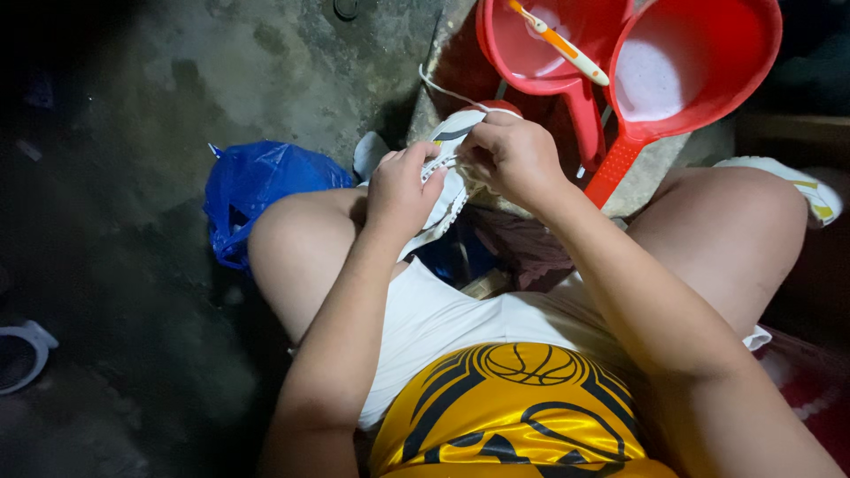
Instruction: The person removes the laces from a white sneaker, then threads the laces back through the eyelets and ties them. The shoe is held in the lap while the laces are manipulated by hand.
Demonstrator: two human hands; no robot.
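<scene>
**Dim concrete floor, lit only at the centre**

A rough grey concrete floor fills the view, stained and mottled. Light falls on the patch around the crumpled blue plastic bag; left of the bag the floor sinks into near darkness. Right of the bag, farther up, two red plastic dippers sit on a raised concrete ledge.

We see a dim scene lit from near the camera: our arms, knees and the red dippers are bright, while the concrete floor fades to black at the left and right edges. Focus is fairly sharp at centre; the corners are murky and grainy.
</scene>
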